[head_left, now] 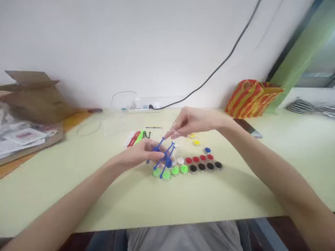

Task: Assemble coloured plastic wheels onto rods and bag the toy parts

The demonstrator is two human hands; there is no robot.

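Note:
My left hand [140,153] is closed around a bundle of blue plastic sticks [164,157], held just above the table. My right hand [190,122] hovers a little higher and to the right, its fingertips pinched on a small clear plastic bag [176,134] that touches the sticks' upper ends. Below the sticks lies a row of small round caps: green [175,170], white [180,160], red [195,159] and black [205,166]. A blue cap [207,150] and yellow caps [196,142] sit just behind them.
Loose red, white, green and black sticks [136,137] lie behind my left hand. A white power strip [142,108] with a black cable sits at the wall. A cardboard box [31,104] stands left, an orange striped bag [251,97] right. The pale green table [78,195] ends near my lap.

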